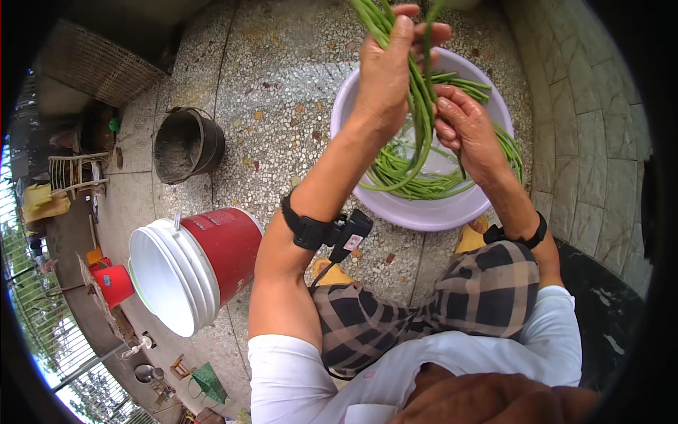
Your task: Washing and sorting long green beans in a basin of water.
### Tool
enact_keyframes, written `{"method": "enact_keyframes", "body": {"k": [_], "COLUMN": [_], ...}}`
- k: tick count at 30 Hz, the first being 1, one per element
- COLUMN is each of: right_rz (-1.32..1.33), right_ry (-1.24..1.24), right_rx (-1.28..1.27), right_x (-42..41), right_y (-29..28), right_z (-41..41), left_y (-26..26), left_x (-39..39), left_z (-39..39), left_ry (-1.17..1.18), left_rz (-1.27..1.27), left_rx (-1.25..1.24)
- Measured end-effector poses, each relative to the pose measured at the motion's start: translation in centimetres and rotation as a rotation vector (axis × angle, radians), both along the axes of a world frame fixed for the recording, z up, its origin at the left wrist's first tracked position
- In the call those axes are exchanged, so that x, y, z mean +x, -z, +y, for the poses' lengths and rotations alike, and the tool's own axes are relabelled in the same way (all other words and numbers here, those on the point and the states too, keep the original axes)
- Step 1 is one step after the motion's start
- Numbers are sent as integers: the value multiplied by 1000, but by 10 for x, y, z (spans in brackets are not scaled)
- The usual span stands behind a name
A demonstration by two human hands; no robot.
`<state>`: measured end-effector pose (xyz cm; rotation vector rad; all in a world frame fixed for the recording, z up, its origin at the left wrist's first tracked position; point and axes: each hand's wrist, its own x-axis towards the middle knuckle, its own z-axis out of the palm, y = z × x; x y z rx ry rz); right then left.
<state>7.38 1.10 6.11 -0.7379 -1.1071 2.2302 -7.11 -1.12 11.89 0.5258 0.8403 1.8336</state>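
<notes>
My left hand (384, 79) grips a bundle of long green beans (421, 114) above a lilac plastic basin (424, 214). The bundle rises past my thumb to the top edge of the view, and its lower ends droop in a loop. Close by on the right, my right hand (469, 127) pinches a bean strand between thumb and fingers. More long beans (408, 177) lie coiled in the basin, around what looks like water. A further bunch (461, 85) rests against the far rim.
The basin stands on a speckled terrazzo floor (275, 127) near a tiled wall (577, 132). To the left are a black bucket (188, 143) and a red and white bucket (222, 249) with a white rim. Farther off stand a red container (114, 283) and a bamboo chair (79, 172).
</notes>
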Motion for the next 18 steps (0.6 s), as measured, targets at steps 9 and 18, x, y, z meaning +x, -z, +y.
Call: {"method": "enact_keyframes", "body": {"k": [9, 18], "right_rz": [-378, -1194], "right_ry": [-193, -481], "right_rx": [800, 1795], "right_x": [-10, 34], "right_y": [60, 208], "right_z": [62, 84], "left_y": [-7, 9], "left_x": [-65, -88], "left_z": [-12, -14], "left_ry": [-30, 21], "left_rz": [232, 223], "left_rx": [81, -69]}}
